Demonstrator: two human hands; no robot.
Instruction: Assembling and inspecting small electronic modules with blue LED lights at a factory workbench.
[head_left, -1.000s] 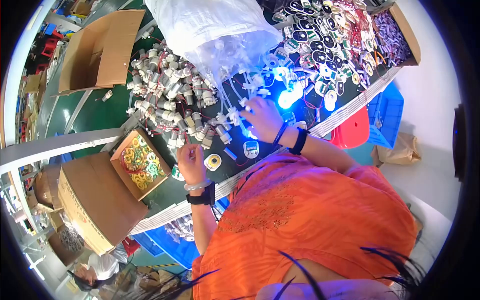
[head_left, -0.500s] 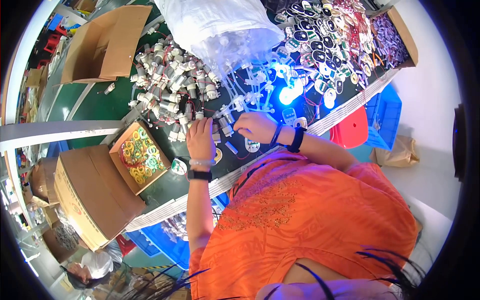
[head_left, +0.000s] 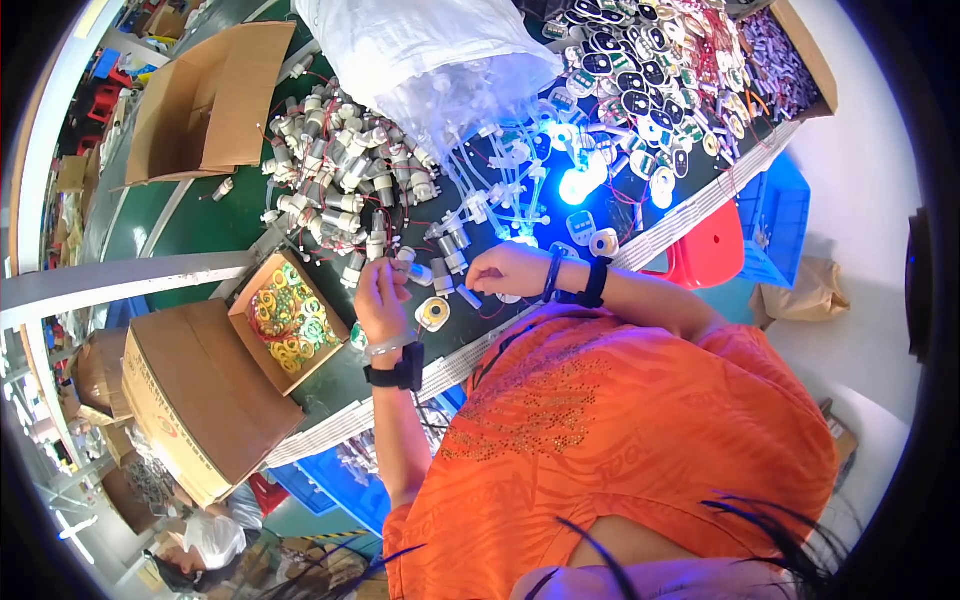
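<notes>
The left hand (head_left: 382,305) now sits nearer the bench's front edge than half a second ago, when its fingers lay over the front of the small DC motor pile (head_left: 340,195); its fingers are bent, the tips right at a loose white-capped motor (head_left: 416,271), though I cannot tell whether they are clamped on it or only beside it. That motor now shows at the near margin of the pile, which suggests the handling is down to a single piece there rather than the heap. The right hand (head_left: 515,270) is also lower than a second ago, when it was among the white tee fittings with clear tubes (head_left: 478,205); these now lie apart from it, below the mouth of the translucent plastic bag (head_left: 430,60). Its fingers are curled inward, and whether anything is pinched between them cannot be told. A blue cylindrical cell (head_left: 468,296) lies just beside its fingertips. Between the wrists, the yellow-ringed white disc (head_left: 433,314), partly covered half a second ago, is now in plain view on the dark bench top (head_left: 335,388)
</notes>
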